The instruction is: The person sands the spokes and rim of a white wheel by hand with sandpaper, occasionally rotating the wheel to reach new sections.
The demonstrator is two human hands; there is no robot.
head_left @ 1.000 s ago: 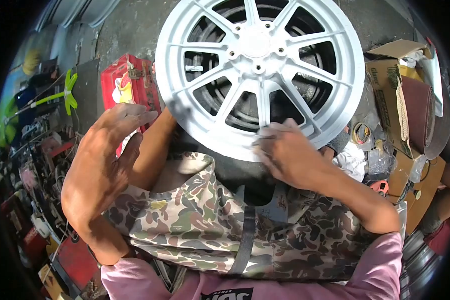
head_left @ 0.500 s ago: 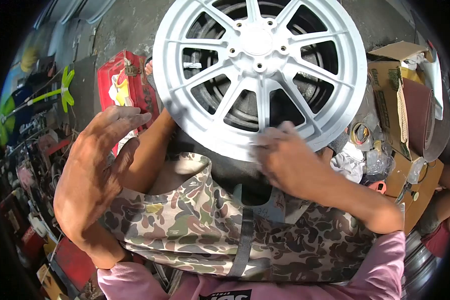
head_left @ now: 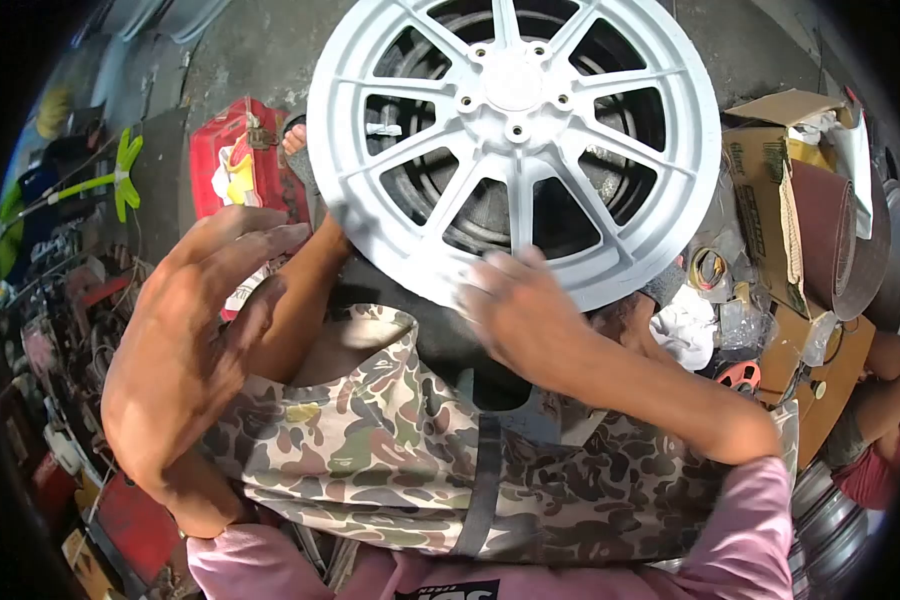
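Note:
A pale grey-white wheel rim [head_left: 590, 272] with several spokes lies face up in front of me, on top of a dark tire. My right hand [head_left: 520, 305] presses on the rim's near edge, its fingers curled and blurred. Whatever those fingers may hold is hidden. Raised in the air at the left is my left hand [head_left: 195, 330], with fingers bent, thumb apart and nothing in it. It stays clear of the rim. A camouflage apron [head_left: 370, 470] covers my lap below the wheel.
A red toolbox [head_left: 220, 160] stands beyond my left hand. Cardboard boxes [head_left: 755, 200] and a brown sandpaper roll [head_left: 825, 235] are at the right, near tape rolls [head_left: 708, 268] and white crumpled cloth [head_left: 685, 328]. A green fan [head_left: 125, 175] and clutter fill the far left. Part of another person [head_left: 875, 440] shows at the right edge.
My right hand has slid left along the near edge of the rim. My left hand holds nearly the same raised pose. The view has shifted slightly.

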